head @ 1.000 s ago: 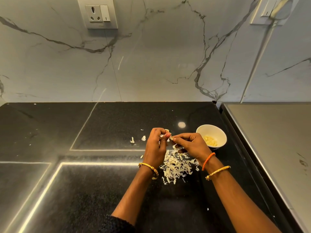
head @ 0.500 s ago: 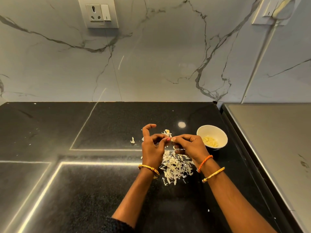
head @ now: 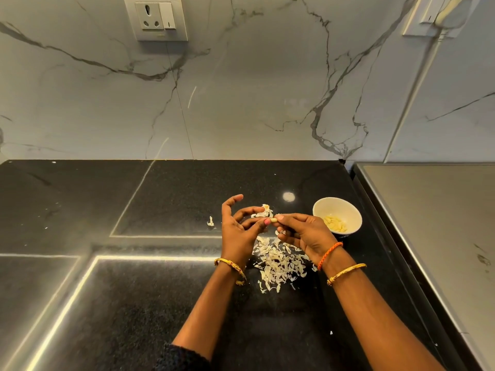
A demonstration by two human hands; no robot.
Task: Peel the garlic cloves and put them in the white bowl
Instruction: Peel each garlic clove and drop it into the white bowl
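Littering counter (head: 80, 303) beside white bowl (head: 321, 210): peels (head: 278, 263)

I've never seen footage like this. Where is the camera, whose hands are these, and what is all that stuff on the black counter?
No machine is at work here: the camera sits on a person's head, looking forward and down at their own two bare hands. The right hand pinches a small garlic clove at its fingertips. The left hand touches the same clove with thumb and a finger, its other fingers spread upward; a flake of papery skin shows just beyond its fingertips. Under the hands, on the black counter, lies a pile of garlic peels. To the right stands a white bowl holding pale peeled cloves. Behind is a marble wall with a power socket.
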